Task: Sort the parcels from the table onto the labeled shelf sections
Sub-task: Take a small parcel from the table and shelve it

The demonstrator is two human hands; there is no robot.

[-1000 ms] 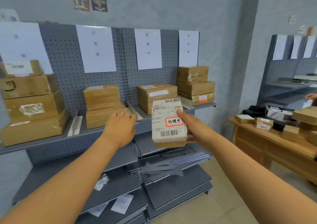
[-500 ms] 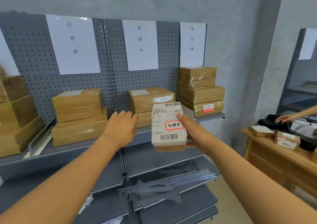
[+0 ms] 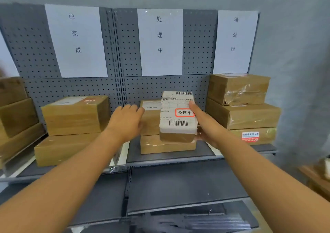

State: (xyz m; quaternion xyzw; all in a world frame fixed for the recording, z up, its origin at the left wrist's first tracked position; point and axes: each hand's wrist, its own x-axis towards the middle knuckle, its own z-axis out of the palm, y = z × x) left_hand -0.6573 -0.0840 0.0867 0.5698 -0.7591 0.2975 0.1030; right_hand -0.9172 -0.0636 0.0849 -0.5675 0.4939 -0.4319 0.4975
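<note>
Now putting away. Right hand (image 3: 201,125) gripping small brown parcel with white label (image 3: 177,116), held up before the two stacked brown boxes (image 3: 151,125) under the middle white paper sign (image 3: 160,41). Left hand (image 3: 127,121) open, holding nothing. Next, probably: lift higher, set on top, let go.

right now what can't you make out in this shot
Head view only:
- Small print on the parcel: too small; only the red-boxed 处理中 reads.
- Right hand fingers: hidden behind the parcel.
- Left hand fingertips: whether they touch the middle stack is unclear.
- Far-left boxes: cut by the edge, blurred.
- Bottom shelf items: blurred.
</note>
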